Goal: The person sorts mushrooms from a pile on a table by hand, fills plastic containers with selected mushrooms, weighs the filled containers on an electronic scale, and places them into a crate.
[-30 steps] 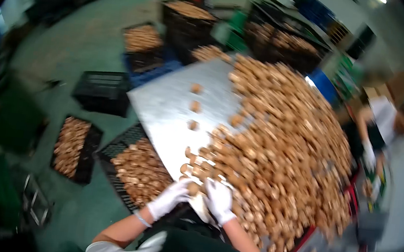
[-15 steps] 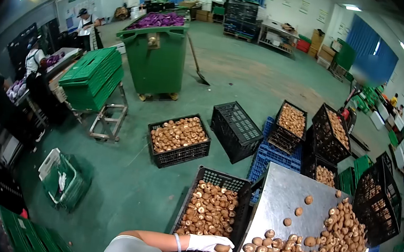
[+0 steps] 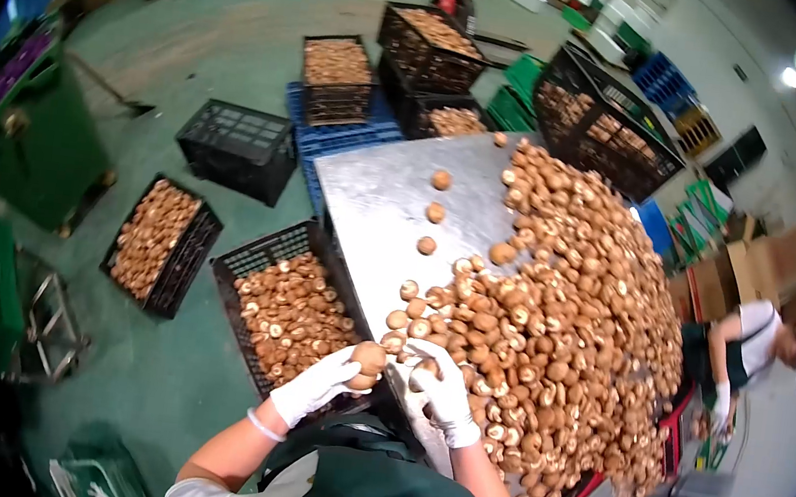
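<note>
Brown mushrooms [image 3: 566, 339] lie in a big heap on a metal table [image 3: 366, 185]. My left hand [image 3: 314, 384], in a white glove, holds mushrooms [image 3: 369, 358] above the table's near corner. My right hand [image 3: 444, 396], also gloved, has its fingers curled round a mushroom [image 3: 423, 375] at the near edge of the heap. Left of the table, below my left hand, a black crate [image 3: 265, 242] holds many mushrooms. Three single mushrooms [image 3: 435, 213] lie apart from the heap in a line.
A filled black crate [image 3: 186, 262] and another black crate [image 3: 240, 145] stand on the floor at the left. More filled crates [image 3: 336, 92] stand behind the table, one on a blue pallet [image 3: 316, 144]. A co-worker [image 3: 749, 341] is at the right, near cardboard boxes [image 3: 774, 265].
The view has swung left and back right. My left hand, over the crate half a second ago, is now at the table corner with mushrooms, close to my right hand.
</note>
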`<state>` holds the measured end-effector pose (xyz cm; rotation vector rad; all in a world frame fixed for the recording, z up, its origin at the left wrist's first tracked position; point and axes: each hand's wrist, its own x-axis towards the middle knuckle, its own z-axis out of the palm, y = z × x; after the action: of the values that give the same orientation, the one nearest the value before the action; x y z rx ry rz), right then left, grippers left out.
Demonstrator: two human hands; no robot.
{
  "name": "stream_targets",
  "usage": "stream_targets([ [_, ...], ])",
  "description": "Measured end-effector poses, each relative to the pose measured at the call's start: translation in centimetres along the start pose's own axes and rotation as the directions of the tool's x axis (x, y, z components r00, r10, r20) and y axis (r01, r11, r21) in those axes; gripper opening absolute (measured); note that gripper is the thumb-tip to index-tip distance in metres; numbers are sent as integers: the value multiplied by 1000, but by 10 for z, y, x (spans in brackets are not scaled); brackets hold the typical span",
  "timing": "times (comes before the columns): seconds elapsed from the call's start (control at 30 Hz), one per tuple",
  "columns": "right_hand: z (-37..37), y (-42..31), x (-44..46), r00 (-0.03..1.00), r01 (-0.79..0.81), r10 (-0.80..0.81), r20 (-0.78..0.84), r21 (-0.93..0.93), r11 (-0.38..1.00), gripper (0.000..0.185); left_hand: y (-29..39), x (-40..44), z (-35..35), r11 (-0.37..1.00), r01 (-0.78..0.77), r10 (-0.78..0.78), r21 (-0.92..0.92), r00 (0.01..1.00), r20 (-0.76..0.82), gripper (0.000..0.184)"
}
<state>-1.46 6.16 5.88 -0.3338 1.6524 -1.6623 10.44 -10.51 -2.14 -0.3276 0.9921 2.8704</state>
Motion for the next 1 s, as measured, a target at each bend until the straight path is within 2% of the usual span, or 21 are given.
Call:
stream_targets([
  [0.07, -38, 40, 9, 974, 212, -210, -86, 20, 977, 33, -1, 1, -5, 999, 44, -43, 23, 999, -11, 59],
  [0.1, -44, 55, 10, 977, 167, -138, -163, 175, 970, 35, -2, 2, -6, 997, 76, -75, 26, 996, -43, 56],
  [0.13, -42, 55, 6, 969, 129, -73, -236, 229, 965, 36, -4, 5, -8, 996, 75, -73, 42, 996, -42, 56],
  [0.2, -41, 88, 6, 969, -59, 162, -189, 459, 887, 37, -7, 7, -14, 997, 70, -66, 36, 994, -84, 56],
  [0.23, -45, 133, 9, 996, -63, 74, -51, 200, 978, 36, -4, 7, -16, 997, 73, -71, 14, 994, -85, 53],
  [0.27, -31, 114, -8, 988, 151, -156, 18, -371, 916, 34, 0, 6, -16, 997, 69, -72, -28, 991, -113, 49],
  [0.33, -28, 102, -7, 946, 303, -297, 130, -681, 667, 33, 7, 4, -21, 998, 55, -60, -30, 981, -184, 46],
  [0.37, -28, 94, -1, 974, 143, -224, -26, -698, 702, 29, 5, 4, -32, 998, 41, -47, -41, 987, -152, 44],
  [0.4, -30, 83, 7, 936, 153, -337, -100, -748, 646, 31, 2, 3, -44, 999, 42, -44, -16, 990, -132, 45],
  [0.43, -34, 79, 18, 892, 145, -433, -129, -826, 545, 36, 4, 3, -44, 997, 49, -59, -65, 987, -147, 45],
  [0.47, -37, 76, 30, 838, 122, -527, -144, -891, 436, 41, 5, 3, -44, 992, 56, -74, -113, 984, -162, 46],
  [0.53, -43, 74, 53, 878, -20, -468, -99, -985, 170, 54, -4, 10, -52, 986, 79, -104, -144, 978, -182, 51],
  [0.6, -55, 89, 71, 900, -11, -435, -36, -998, 59, 61, -7, 17, -49, 951, 125, -174, -282, 973, -154, 46],
  [0.67, -60, 87, 70, 886, 25, -459, -68, -981, 193, 58, -9, 22, -42, 966, 113, -152, -231, 976, -158, 47],
  [0.73, -69, 84, 58, 899, 118, -398, -184, -772, 625, 54, -12, 28, -37, 951, 99, -161, -294, 968, -194, 46],
  [0.77, -73, 87, 53, 947, 126, -210, -245, -321, 939, 52, -13, 32, -35, 950, 106, -166, -295, 968, -187, 46],
  [0.8, -80, 87, 45, 987, 73, -51, -150, 146, 987, 51, -14, 34, -32, 951, 109, -165, -290, 970, -176, 45],
  [0.87, -81, 72, 24, 999, 35, -18, -37, 511, 859, 50, -16, 41, -26, 953, 125, -170, -276, 975, -146, 44],
  [0.93, -82, 81, 19, 996, 56, -90, 16, 668, 742, 50, -17, 49, -10, 947, 136, -175, -290, 978, -111, 47],
  [1.0, -78, 82, 13, 1000, 22, -28, -3, 694, 720, 53, -18, 58, 11, 964, 70, -120, -255, 975, -189, 50],
])
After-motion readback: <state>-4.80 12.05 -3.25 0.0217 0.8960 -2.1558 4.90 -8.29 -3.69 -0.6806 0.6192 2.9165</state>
